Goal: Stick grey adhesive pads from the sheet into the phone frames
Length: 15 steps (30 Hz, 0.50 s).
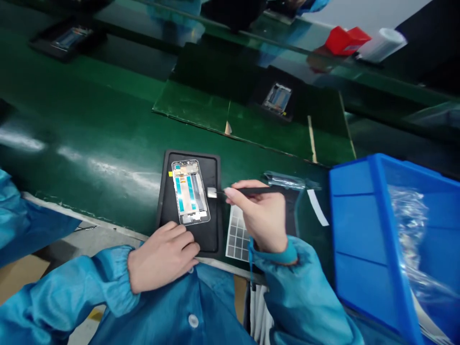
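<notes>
A black tray point(213, 230) lies near the bench's front edge. In it, slightly tilted, rests an opened smartphone point(186, 194) with its inside facing up, showing blue strips and a yellow tab at its left side. My left hand point(165, 256) is closed at the tray's near edge, fingers curled over it; the fingertips are partly hidden. Black tweezers point(247, 190) are pinched in my right hand point(266, 213). At their tip, just right of the phone and above the tray, is a small silvery square piece point(212, 192). Beneath my right hand lies a sheet of grey squares point(237, 235), partly covered.
A blue bin point(362, 230) holding clear plastic stands at the right. Near it lie a white strip point(317, 207) and a clear plastic wrapper point(287, 180). Farther back are another tray with a phone point(278, 98), a red object point(345, 40) and a white roll point(384, 45). At left is another person's sleeve point(10, 211).
</notes>
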{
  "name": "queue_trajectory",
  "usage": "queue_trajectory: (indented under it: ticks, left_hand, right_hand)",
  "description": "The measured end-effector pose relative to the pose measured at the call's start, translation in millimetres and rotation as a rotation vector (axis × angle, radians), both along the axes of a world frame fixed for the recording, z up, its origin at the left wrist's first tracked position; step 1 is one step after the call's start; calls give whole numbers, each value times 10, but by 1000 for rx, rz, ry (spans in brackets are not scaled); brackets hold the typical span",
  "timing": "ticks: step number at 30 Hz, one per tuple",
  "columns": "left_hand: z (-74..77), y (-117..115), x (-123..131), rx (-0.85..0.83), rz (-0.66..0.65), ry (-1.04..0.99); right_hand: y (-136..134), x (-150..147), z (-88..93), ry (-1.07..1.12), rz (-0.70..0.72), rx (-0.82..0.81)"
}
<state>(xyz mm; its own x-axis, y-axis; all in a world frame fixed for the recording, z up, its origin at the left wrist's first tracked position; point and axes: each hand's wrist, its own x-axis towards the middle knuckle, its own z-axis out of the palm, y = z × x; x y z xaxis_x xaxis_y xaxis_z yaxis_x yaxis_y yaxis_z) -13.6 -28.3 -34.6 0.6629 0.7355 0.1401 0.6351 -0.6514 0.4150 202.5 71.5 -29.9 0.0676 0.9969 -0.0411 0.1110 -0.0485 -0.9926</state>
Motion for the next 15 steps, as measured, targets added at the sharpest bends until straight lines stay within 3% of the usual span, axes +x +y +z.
queue_trajectory:
  ticks: [5, 8, 15]
  left_hand:
    - [69, 227, -75, 52, 213, 124]
    - [56, 326, -155, 29, 165, 156]
    - [1, 383, -376, -17, 86, -1]
  right_hand:
    - [263, -434, -28, -6, 149, -90]
    - [329, -536, -58, -7, 188, -143]
    - [284, -601, -86, -88, 143, -124]
